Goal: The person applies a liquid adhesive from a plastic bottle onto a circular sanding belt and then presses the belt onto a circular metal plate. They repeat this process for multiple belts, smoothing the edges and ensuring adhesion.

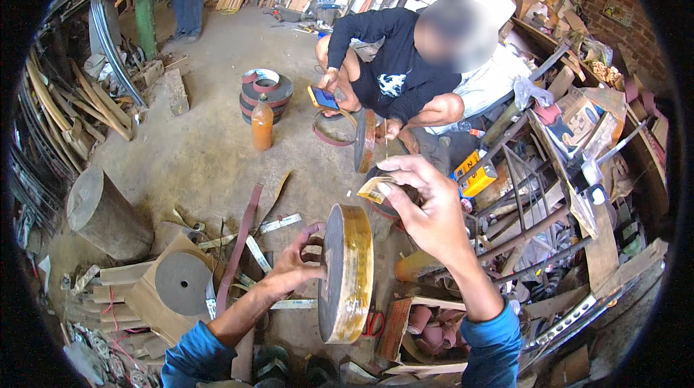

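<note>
Your left hand (pixel 293 265) is gripping the flat face of the big tape roll (pixel 345 272), holding it upright above the workshop floor (pixel 202 149). Your right hand (pixel 426 207) is pinching the loose tape end (pixel 372 189) just above the roll. Beyond, a crouching person (pixel 405 62) is holding another roll (pixel 365 141).

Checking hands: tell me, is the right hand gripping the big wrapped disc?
No: the right hand pinches a loose tape end; the left hand steadies the disc.
</note>
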Demonstrator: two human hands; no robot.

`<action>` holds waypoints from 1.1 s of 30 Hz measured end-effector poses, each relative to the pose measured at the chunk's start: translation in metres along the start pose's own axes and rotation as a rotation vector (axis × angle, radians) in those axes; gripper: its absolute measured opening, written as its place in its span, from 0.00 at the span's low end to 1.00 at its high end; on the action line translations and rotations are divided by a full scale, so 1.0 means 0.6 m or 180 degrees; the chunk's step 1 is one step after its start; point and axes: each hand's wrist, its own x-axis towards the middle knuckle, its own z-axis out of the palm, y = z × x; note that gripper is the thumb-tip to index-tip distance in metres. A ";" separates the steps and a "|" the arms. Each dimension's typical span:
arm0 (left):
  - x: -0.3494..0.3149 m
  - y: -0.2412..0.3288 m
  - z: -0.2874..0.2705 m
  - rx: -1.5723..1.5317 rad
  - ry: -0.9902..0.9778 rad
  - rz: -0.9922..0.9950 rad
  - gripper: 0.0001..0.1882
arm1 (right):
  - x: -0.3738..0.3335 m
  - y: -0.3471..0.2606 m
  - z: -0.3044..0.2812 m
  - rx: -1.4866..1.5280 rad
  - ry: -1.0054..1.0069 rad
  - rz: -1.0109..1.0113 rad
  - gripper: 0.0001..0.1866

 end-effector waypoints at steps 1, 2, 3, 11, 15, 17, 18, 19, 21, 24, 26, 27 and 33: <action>-0.002 0.001 0.000 0.0043 -0.0008 0.0031 0.50 | 0.007 0.002 0.002 -0.0040 -0.0131 0.0074 0.15; -0.001 0.002 -0.001 -0.0013 0.0024 -0.0072 0.50 | 0.009 0.001 0.004 -0.0066 -0.0243 0.0140 0.16; 0.000 0.002 -0.002 -0.0044 0.0063 -0.0109 0.50 | 0.006 -0.002 0.005 -0.0058 -0.0328 0.0167 0.17; 0.009 -0.004 -0.004 -0.0241 0.0296 -0.0305 0.50 | -0.061 -0.050 0.024 -0.0001 -0.0256 -0.0277 0.16; 0.009 -0.001 -0.007 -0.0294 0.0256 -0.0262 0.50 | -0.062 -0.069 0.021 -0.0238 -0.0173 -0.0755 0.14; 0.009 0.000 -0.007 -0.0250 0.0280 -0.0243 0.50 | -0.050 -0.069 0.013 -0.0622 0.0006 -0.0809 0.11; 0.009 0.000 -0.007 -0.0282 0.0258 -0.0237 0.50 | -0.043 -0.068 0.008 -0.0786 0.0137 -0.0745 0.10; 0.009 -0.001 -0.006 -0.0308 0.0232 -0.0226 0.50 | -0.041 -0.067 0.009 -0.0589 -0.0073 -0.0497 0.08; 0.010 -0.001 -0.008 -0.0265 0.0206 -0.0188 0.50 | -0.033 -0.064 0.005 -0.0576 -0.0129 -0.0525 0.09; 0.009 -0.001 -0.009 -0.0199 0.0234 -0.0154 0.50 | -0.022 -0.058 0.004 -0.0495 -0.0181 -0.0298 0.08; 0.009 0.000 -0.010 -0.0178 0.0232 -0.0165 0.50 | -0.009 -0.051 0.007 -0.0256 0.0066 -0.0275 0.08; 0.009 0.001 -0.010 -0.0186 0.0190 -0.0191 0.50 | -0.005 -0.048 0.007 -0.0082 -0.0086 -0.0080 0.10; 0.012 0.006 -0.014 -0.0202 0.0186 -0.0204 0.51 | -0.038 -0.042 0.009 -0.0525 -0.0302 -0.0466 0.06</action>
